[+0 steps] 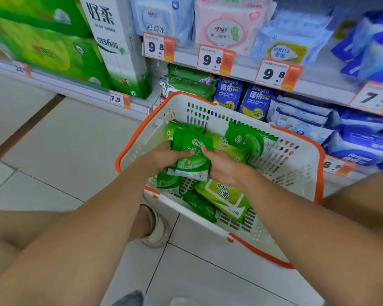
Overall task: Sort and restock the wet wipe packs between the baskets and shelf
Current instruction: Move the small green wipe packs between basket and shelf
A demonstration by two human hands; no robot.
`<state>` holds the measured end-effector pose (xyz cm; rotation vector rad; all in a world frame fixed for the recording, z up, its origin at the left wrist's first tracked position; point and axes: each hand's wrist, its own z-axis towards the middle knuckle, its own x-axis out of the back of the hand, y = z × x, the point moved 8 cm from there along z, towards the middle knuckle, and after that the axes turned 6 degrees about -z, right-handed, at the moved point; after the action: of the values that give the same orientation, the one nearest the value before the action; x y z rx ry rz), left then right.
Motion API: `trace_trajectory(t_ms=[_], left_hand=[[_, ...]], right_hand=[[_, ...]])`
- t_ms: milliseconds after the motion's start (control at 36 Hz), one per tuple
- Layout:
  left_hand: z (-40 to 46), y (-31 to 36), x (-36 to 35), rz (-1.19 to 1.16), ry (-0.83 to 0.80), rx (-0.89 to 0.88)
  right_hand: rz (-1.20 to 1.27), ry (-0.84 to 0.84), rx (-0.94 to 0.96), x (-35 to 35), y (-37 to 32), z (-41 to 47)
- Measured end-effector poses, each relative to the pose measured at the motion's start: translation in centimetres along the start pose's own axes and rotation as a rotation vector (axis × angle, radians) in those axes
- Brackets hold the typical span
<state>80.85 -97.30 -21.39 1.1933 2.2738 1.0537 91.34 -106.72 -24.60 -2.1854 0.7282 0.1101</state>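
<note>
two hands meet over a white basket [155,127] with an orange rim, which sits on the tiled floor [53,151] in front of a shop shelf [237,71]. left hand [161,159] and right hand [222,167] together hold a small stack of dark green wipe packs [191,153]: left fingers curl around the stack's left edge, thumb lying across the front pack; right thumb presses on the front pack from the right, remaining right fingers hidden behind the stack. stack is above the basket's middle, tilted, top edge pointing toward the shelf.

more wipes lie loose inside the basket: a large light green pack [224,198] near the front wall, a dark green small pack [199,205] just beside it on the left, another green pack [247,138] leaning toward the far right wall, one small pack [167,181] partly under the held stack.

lower shelf behind the basket holds green packs [186,85], blue and yellow packs [241,97], pale blue packs [318,120] to the right. upper shelf holds blue and pink packs; price tags [215,60] read 9.8. green tissue cartons [53,47] stand at left. a white shoe [157,228] shows beside the basket's near left corner.
</note>
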Motion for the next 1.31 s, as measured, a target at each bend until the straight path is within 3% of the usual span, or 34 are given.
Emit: trace_trajectory(t_ms=[56, 111, 167, 250, 389, 472, 528, 639, 694, 1000, 1111, 1306], left_hand=[[0.5, -0.8, 1.9, -0.007, 0.166, -0.027], [0.6, -1.5, 3.2, -0.043, 0.253, -0.035], [0.4, -1.5, 4.4, -0.041, 0.327, -0.057], [0.0, -1.1, 5.1, -0.019, 0.351, -0.102], [-0.3, -1.0, 6.1, 0.021, 0.380, -0.126], [-0.4, -1.1, 7.1, 0.143, 0.420, -0.143], [-0.4, -1.1, 7.6, 0.154, 0.422, -0.160], [-0.4, -0.8, 7.9, 0.048, 0.367, -0.199], [-0.5, -0.4, 7.8, 0.037, 0.331, -0.200], [-2.4, 2.8, 6.7, -0.052, 0.314, -0.238], [-4.7, 5.9, 6.6, -0.030, 0.375, -0.327], [-10.2, 16.6, 3.3, 0.090, 0.353, -0.530]], right_hand=[[-0.111, 0.024, -0.047, 0.4, 1.7, 0.2], [-0.511, 0.146, -0.099, 2.4, 3.5, 0.2], [-0.946, 0.152, -0.137, 3.6, 5.5, 0.6], [-1.339, 0.071, -0.103, 2.9, 7.7, 1.2], [-1.755, -0.052, 0.168, -2.1, 6.9, 2.9], [-2.082, -0.228, 0.249, -4.6, 7.3, 4.2], [-2.220, -0.371, 0.188, -4.9, 8.5, 4.7], [-2.303, -0.678, -0.028, -4.7, 9.8, 4.3], [-2.308, -0.711, -0.026, -4.5, 9.0, 4.2], [-2.027, -0.513, 0.185, -4.0, 2.5, 1.3], [-1.774, -0.271, 0.306, -2.7, -6.7, -2.5], [-1.119, -0.097, 0.473, -1.5, -23.7, -15.1]])
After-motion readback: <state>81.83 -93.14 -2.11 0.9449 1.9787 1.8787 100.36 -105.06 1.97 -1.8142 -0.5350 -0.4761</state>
